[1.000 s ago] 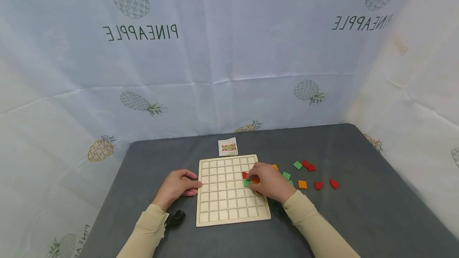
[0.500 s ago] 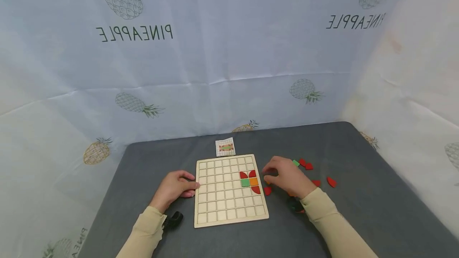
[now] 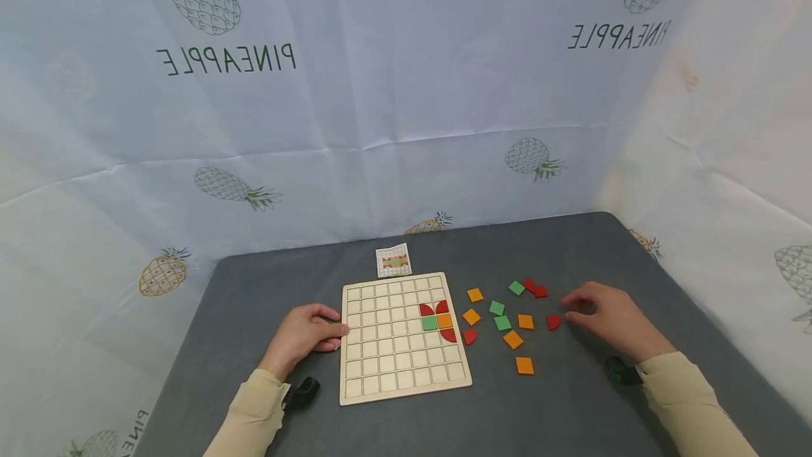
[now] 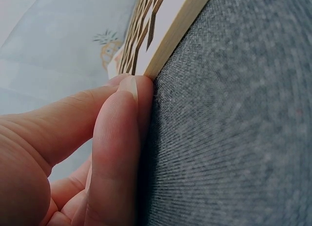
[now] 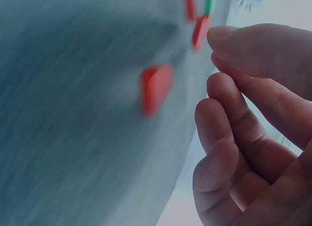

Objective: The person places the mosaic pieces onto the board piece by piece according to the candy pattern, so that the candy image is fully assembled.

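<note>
A pale wooden grid board [image 3: 380, 372] lies on the dark table. My left hand [image 3: 301, 337] grips its left edge with thumb and finger, the fingertips at the board's side in the left wrist view. Seated near the board's right edge are three red rounded pieces [image 3: 448, 335], one green square [image 3: 429, 323] and one orange square [image 3: 445, 321]. My right hand [image 3: 612, 319] hovers low at the right, fingers loosely bent, beside a red rounded piece [image 3: 554, 322]. The right wrist view has a blurred red piece [image 5: 157, 89] on the table near the fingers. Nothing shows between them.
Loose orange squares [image 3: 525, 366], green squares [image 3: 502, 323] and red pieces [image 3: 469, 336] lie scattered between the board and my right hand. A small pattern card [image 3: 393, 261] lies behind the board. Cloth printed with pineapples [image 3: 380, 90] hangs behind the table.
My right hand has left an orange square on the board and moved rightward past the loose pieces. The left hand has stayed at the board's edge. The head view has shifted slightly.
</note>
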Demonstrator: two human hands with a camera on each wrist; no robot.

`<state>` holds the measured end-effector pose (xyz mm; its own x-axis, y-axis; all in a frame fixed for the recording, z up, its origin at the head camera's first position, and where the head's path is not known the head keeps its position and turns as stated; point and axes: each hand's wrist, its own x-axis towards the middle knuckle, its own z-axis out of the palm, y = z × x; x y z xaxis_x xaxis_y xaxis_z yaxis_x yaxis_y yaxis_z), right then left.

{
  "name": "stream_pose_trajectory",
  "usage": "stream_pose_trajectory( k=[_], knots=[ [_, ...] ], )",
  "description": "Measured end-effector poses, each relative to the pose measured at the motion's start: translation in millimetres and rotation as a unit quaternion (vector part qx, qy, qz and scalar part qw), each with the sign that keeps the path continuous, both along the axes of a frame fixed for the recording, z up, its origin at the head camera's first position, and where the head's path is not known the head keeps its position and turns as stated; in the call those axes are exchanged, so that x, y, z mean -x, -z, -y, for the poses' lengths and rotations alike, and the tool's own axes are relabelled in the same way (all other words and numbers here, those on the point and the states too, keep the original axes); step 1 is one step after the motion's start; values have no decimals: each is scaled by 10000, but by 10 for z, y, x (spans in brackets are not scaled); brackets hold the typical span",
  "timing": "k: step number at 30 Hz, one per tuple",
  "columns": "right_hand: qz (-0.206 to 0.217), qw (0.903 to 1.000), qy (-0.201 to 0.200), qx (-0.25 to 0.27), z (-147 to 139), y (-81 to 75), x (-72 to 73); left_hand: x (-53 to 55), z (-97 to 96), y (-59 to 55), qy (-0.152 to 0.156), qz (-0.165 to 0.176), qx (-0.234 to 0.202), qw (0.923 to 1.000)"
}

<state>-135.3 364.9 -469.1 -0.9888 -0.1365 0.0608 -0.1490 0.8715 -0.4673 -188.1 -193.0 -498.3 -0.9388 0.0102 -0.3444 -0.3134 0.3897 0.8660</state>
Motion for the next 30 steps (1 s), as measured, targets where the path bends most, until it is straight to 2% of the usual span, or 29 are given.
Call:
stream_pose_trajectory(
  k=[6,11,22,30],
  knots=[
    [142,9988,418,-193,-237,77,-91,-7,5,7,6,-55,-58,10000],
    [270,9979,564,-145,-274,101,-97,-14,-2,3,-16,-60,-35,10000],
    [212,9985,459,-204,-188,143,-15,-21,-1,8,-43,-64,-76,9999],
    [13,9998,175,-12,188,71,110,-21,0,14,-13,-119,-137,9998]
  ],
)
